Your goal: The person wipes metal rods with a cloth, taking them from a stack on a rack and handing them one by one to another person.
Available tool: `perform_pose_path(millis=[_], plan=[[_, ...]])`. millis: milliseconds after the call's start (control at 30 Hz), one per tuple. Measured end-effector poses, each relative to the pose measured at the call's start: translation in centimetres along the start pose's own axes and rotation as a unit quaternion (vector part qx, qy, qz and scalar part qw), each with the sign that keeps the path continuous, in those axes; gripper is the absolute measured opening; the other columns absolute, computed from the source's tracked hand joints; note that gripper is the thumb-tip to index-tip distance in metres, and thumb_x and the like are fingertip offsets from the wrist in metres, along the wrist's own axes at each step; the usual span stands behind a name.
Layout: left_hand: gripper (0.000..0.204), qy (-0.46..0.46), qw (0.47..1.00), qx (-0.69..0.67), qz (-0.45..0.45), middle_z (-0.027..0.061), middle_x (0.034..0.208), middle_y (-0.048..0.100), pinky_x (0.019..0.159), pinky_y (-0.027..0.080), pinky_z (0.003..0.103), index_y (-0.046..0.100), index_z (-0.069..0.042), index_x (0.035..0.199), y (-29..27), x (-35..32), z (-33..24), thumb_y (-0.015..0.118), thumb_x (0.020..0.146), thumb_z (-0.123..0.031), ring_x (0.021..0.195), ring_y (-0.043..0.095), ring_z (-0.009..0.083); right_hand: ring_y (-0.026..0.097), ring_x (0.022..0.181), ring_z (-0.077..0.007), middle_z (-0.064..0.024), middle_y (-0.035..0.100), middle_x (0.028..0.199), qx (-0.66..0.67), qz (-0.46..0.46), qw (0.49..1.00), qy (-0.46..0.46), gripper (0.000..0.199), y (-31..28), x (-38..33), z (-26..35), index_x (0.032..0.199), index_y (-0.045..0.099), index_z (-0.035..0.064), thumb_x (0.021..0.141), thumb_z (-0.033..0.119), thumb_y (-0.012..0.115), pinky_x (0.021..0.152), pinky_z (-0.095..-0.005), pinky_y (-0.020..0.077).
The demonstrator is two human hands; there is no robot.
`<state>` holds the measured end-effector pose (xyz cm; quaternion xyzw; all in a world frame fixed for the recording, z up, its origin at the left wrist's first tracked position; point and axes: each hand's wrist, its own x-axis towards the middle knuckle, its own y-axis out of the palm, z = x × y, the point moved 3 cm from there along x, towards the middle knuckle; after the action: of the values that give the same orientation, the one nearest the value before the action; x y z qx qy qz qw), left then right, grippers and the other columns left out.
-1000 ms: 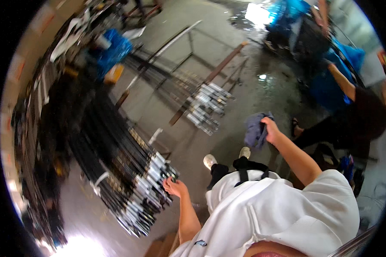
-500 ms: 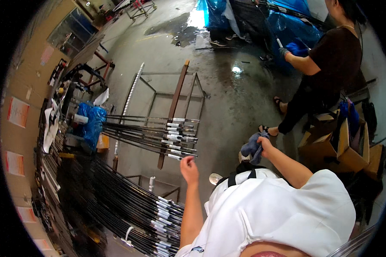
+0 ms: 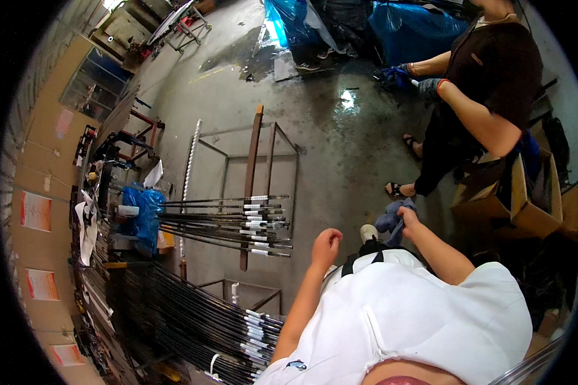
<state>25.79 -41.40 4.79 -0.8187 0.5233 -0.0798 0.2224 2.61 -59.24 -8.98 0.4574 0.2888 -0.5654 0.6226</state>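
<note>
Grey concrete floor of a workshop, seen from above: a broad strip runs between the right edge of a metal frame and the sandals of a co-worker, leaving room for moving. Cardboard boxes bound this strip at right; black rods with white sleeves lie across the frame, their ends reaching near its right edge. Further rods fan out at lower left, close to the person's left forearm. Right hand: grip closed around a bunched blue-grey cloth, which hangs at its left side, above the shoe. Left hand: fingers bent, raised to the right of the frame and apart from the rod ends; how far its grip is open cannot be told
</note>
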Motion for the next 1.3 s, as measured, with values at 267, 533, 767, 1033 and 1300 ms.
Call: perform_pose_path(millis=[267,533,767,1033,1300], plan=[[0.011,-0.144,0.985,-0.077,-0.060,0.0072,0.079,0.063,0.066,0.048,0.026,0.058,-0.003,0.085,-1.8,-2.9,5.5,0.049,0.081,0.000,0.072,0.061,0.0139,0.046,0.063,-0.0228,-0.0086,0.047,0.068,-0.033,0.023,0.999,0.011,0.011,3.0,0.2,-0.4,0.064,0.046,0.0075,0.065,0.013,0.055,0.064,-0.0375,0.0411],[0.010,-0.115,0.988,-0.069,-0.072,0.0076,0.080,0.063,0.066,0.048,0.026,0.058,-0.003,0.085,-1.3,-3.4,5.3,0.049,0.081,0.000,0.072,0.061,0.0148,0.045,0.054,-0.0209,-0.0068,0.046,0.064,-0.040,0.045,0.998,0.000,0.007,7.2,-1.6,-0.5,0.066,0.046,0.0066,0.066,0.008,0.053,0.055,-0.0346,0.0403],[0.011,-0.100,0.990,-0.057,-0.086,0.0077,0.081,0.063,0.067,0.048,0.026,0.059,-0.002,0.085,-2.7,-3.2,4.3,0.049,0.082,-0.001,0.074,0.061,0.0142,0.050,0.059,-0.0235,-0.0088,0.049,0.069,-0.071,0.067,0.995,-0.001,0.008,7.2,0.6,-1.8,0.071,0.048,0.0048,0.065,0.007,0.053,0.057,-0.0369,0.0427],[0.011,-0.112,0.966,-0.221,-0.069,0.0071,0.085,0.062,0.069,0.047,0.024,0.057,-0.001,0.091,-4.5,-0.7,2.5,0.049,0.085,-0.004,0.076,0.058,0.0121,0.052,0.062,-0.0240,-0.0089,0.050,0.069,-0.062,0.081,0.995,0.016,0.008,7.6,-0.2,-1.8,0.072,0.049,0.0053,0.065,0.007,0.053,0.057,-0.0381,0.0451],[0.045,-0.063,0.903,-0.356,0.231,0.0128,0.107,0.060,0.089,0.044,0.032,0.054,0.000,0.113,-0.5,7.1,-12.9,0.046,0.092,-0.039,0.098,0.058,0.0202,0.052,0.060,-0.0232,-0.0072,0.049,0.066,0.006,0.076,0.997,0.003,0.005,3.8,1.0,0.0,0.065,0.047,0.0058,0.065,0.007,0.051,0.060,-0.0359,0.0459]])
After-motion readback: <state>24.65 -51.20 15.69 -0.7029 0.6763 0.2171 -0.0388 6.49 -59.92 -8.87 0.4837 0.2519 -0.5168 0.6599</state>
